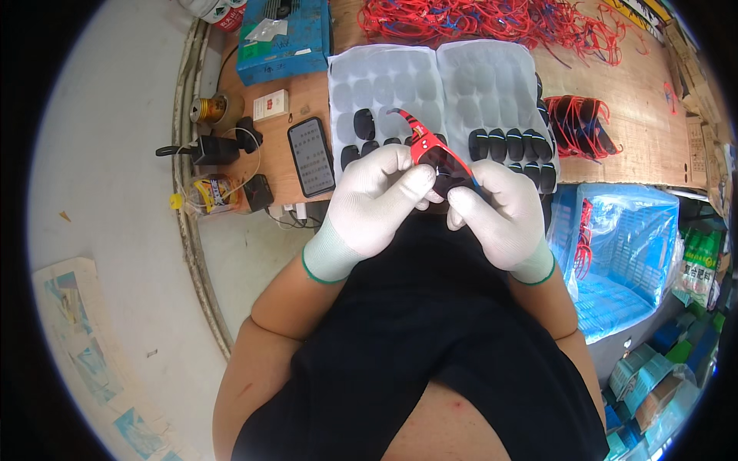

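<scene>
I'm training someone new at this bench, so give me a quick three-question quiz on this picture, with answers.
1. True or false: the red glasses frame lies untouched.
2. What flat thing lies just left of the white cupped trays?
3. Fill in: the plastic-lined basket at the right is ____.

Key:
1. False; the gloved left hand and right hand hold it.
2. A phone.
3. Blue.

At picture centre, gloved left hand (377, 200) and right hand (503, 211) pinch a red eyewear frame (422, 144) with dark lens (444, 162), pale tray (384, 63) above, red tangle (461, 19) along upper edge, blue crate (615, 311) right of centre.
</scene>
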The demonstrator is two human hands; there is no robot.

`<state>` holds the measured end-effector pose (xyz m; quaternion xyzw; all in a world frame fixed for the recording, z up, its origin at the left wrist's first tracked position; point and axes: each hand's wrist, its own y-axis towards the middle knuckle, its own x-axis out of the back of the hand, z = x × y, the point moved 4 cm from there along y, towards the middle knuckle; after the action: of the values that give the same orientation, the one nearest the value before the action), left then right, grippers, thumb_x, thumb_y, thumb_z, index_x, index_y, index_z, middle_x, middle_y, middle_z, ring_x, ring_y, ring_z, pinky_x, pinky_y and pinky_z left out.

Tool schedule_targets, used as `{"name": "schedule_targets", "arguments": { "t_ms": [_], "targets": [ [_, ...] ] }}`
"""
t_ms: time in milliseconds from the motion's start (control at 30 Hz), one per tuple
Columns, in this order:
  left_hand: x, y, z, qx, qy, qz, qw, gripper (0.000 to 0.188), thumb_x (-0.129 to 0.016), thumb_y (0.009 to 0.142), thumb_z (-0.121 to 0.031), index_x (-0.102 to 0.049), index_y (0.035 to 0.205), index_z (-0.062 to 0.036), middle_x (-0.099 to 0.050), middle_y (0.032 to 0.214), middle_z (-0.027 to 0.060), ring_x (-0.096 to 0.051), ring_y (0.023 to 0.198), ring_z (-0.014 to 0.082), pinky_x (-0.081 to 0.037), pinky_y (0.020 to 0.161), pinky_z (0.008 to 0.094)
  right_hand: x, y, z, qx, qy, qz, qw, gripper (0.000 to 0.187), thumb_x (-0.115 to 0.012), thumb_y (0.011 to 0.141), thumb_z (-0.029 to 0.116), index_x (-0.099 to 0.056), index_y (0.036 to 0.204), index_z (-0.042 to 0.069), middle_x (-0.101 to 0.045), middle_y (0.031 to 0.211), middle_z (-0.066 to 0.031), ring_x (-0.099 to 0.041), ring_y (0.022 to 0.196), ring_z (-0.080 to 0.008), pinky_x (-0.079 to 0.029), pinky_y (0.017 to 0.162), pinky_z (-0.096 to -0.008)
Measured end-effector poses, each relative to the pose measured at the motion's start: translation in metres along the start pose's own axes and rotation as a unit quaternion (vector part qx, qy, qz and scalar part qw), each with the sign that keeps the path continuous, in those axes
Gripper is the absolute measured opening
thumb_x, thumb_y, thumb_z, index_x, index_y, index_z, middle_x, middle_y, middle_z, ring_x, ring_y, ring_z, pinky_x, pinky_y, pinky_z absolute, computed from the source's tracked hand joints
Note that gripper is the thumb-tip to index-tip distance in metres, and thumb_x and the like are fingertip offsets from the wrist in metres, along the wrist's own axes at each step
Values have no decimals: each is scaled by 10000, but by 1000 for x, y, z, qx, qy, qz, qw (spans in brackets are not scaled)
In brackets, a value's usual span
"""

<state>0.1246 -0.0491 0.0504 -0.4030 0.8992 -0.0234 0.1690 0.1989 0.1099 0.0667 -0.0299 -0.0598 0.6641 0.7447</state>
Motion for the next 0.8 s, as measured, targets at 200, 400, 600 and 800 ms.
{"name": "schedule_targets", "arguments": {
  "t_ms": [200, 400, 600, 800],
  "targets": [
    [5, 0, -3, 68, 25, 8, 997, 223, -591, 1035, -222, -648, 1006, -9, -704, 851, 56, -639, 780, 98, -522, 732, 261, -3, -6, 11, 48, -67, 6, 997, 114, -616, 913, 86, -665, 934, -15, -628, 686, -114, -638, 601, -182, -478, 578, -308],
    [0, -31, -27, 55, 61, -47, 995, 245, -570, 1047, -236, -620, 1044, 4, -707, 910, 77, -639, 776, 101, -531, 734, 267, -11, -2, 29, 45, -36, 75, 996, 129, -614, 932, 108, -657, 922, -14, -649, 706, -110, -654, 625, -171, -487, 586, -310],
    [-6, 15, -60, -109, 157, 14, 981, 186, -569, 1046, -156, -617, 1010, 20, -711, 914, 88, -687, 811, 122, -576, 762, 267, -6, 26, 54, 100, -15, -45, 994, 146, -607, 960, 104, -636, 881, -14, -646, 703, -40, -611, 619, -86, -477, 571, -253],
    [-9, 41, -71, -173, 95, 20, 980, 274, -558, 1046, -155, -656, 914, 64, -731, 859, 133, -736, 781, 152, -607, 696, 262, 7, 45, 68, 265, -191, -99, 940, 134, -641, 911, 117, -616, 822, 20, -558, 598, -101, -584, 515, -207, -463, 534, -323]
  ]
}}
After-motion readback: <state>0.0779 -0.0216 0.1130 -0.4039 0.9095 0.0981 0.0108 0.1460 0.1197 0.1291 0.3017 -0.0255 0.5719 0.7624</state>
